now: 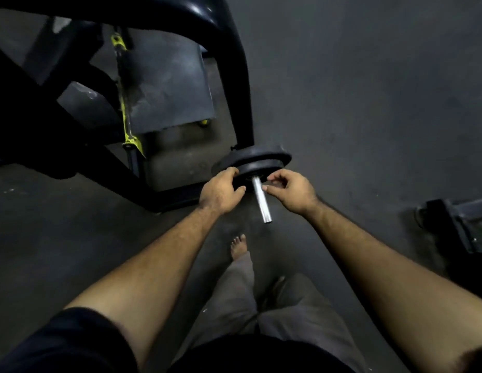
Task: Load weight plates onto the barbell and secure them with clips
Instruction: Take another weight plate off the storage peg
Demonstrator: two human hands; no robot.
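Observation:
A chrome barbell sleeve [262,200] points toward me, its bare end sticking out. Two black weight plates sit on it: a larger one [261,154] behind and a smaller one [261,168] in front. My left hand [221,191] grips the left edge of the smaller plate. To the right of the sleeve, my right hand [289,191] hovers close to that plate's face, thumb and forefinger pinched near each other; whether they hold something small I cannot tell. No clip is visible.
A black curved machine frame [240,76] rises just behind the plates, with a yellow-trimmed post [125,109] and a grey pad [167,84] to the left. A dark metal stand [455,224] sits at right. My bare feet [238,246] stand on the dark floor below the sleeve.

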